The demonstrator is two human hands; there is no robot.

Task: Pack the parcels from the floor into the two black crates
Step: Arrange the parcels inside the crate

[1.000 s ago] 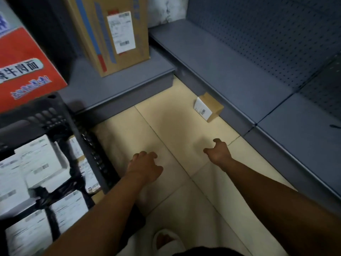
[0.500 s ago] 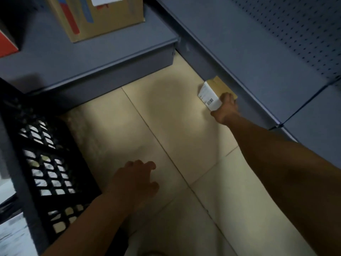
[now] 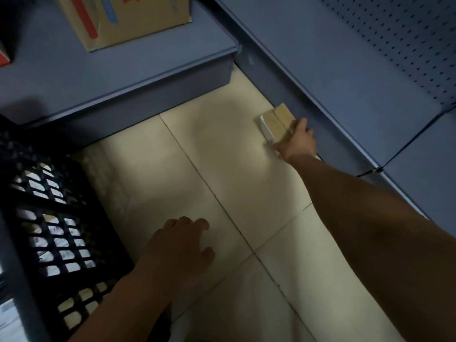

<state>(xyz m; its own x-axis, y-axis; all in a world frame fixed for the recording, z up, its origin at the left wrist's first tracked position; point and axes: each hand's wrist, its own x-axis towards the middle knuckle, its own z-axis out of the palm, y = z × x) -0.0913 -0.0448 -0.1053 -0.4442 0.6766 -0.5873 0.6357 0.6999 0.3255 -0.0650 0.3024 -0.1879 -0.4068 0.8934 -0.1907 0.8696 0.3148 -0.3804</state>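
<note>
Far to the right of the black crate point(image 3: 49, 230), a small brown parcel point(image 3: 277, 124) is gripped by the right hand point(image 3: 297, 141). Its fingers point(image 3: 301, 123) are curled over the parcel's side that faces away from the crate, and the thumb is laid along the near edge. The parcel is seen tilted, with its white labelled face turned towards the crate. Whether its lower edge touches the tiled floor point(image 3: 222, 169) cannot be told. It is held just beside the plinth of the grey shelving point(image 3: 333, 77) that runs along the side opposite the crate.

Just to the right of the crate's lattice wall, the left hand point(image 3: 180, 245) is held low over the floor. Its fingers are spread and loosely bent, and nothing is held in them. Contact with the tiles cannot be made out.

Through the openings of the crate's wall, pale parcels point(image 3: 53, 229) are seen packed inside. Beyond the crate, a large cardboard box point(image 3: 123, 21) with red and blue stripes is stood on a second grey shelf.
</note>
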